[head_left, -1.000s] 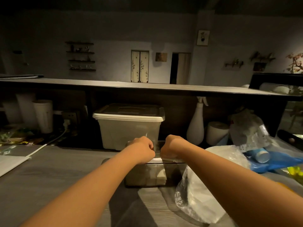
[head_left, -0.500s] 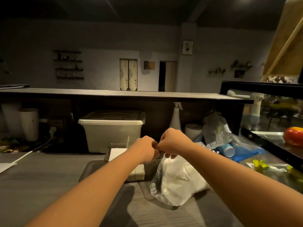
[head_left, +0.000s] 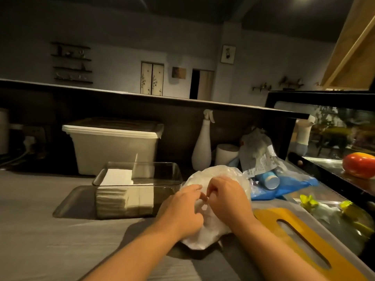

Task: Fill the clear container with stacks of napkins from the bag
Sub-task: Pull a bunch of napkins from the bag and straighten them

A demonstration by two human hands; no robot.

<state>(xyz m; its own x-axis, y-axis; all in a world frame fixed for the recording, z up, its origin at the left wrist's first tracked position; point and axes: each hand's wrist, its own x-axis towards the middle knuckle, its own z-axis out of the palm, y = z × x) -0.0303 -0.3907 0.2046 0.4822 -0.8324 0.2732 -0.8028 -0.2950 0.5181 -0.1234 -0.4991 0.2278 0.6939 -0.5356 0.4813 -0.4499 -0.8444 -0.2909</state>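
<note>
My left hand (head_left: 182,209) and right hand (head_left: 228,199) both pinch with curled fingers the thin plastic of the bag (head_left: 223,173), lying on the table (head_left: 40,230) just right of the clear container (head_left: 158,199), so I should open its mouth gently, without tearing.

Clear container (head_left: 164,194) mid counter (head_left: 40,230), napkin stacks (head_left: 113,196) in its left half, bag (head_left: 219,174) just right, left hand (head_left: 182,207) and right hand (head_left: 229,197) on it, lidded bin (head_left: 113,147) behind container, bottle (head_left: 201,151) behind bag.
</note>
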